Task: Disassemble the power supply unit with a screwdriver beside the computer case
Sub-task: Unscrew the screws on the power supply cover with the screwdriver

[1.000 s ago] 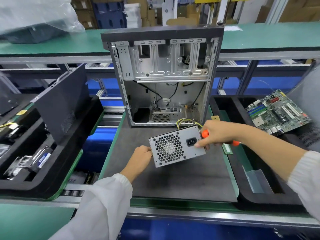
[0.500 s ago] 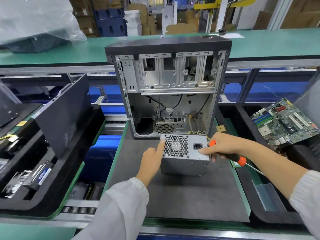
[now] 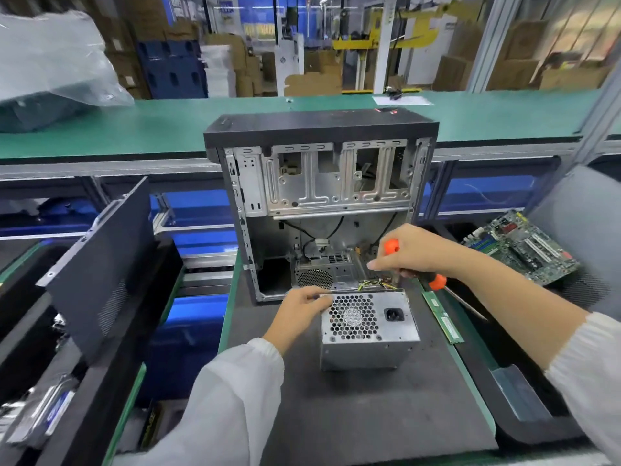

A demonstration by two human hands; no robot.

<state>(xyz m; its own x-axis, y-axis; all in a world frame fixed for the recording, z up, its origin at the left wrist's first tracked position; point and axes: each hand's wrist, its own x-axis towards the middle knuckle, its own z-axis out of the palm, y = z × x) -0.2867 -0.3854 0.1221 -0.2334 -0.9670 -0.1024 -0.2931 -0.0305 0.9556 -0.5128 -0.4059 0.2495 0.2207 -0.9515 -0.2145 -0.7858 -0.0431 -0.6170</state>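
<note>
Dark mat (image 3: 369, 415) carries the power supply unit (image 3: 368, 331) — computer case (image 3: 319, 203) behind it.

An electronics disassembly line inside a factory warehouse. Green-topped workbenches (image 3: 336, 109) run past foam trays (image 3: 524, 428) holding a motherboard (image 3: 521, 247); cardboard boxes (image 3: 524, 38) stack behind.
</note>
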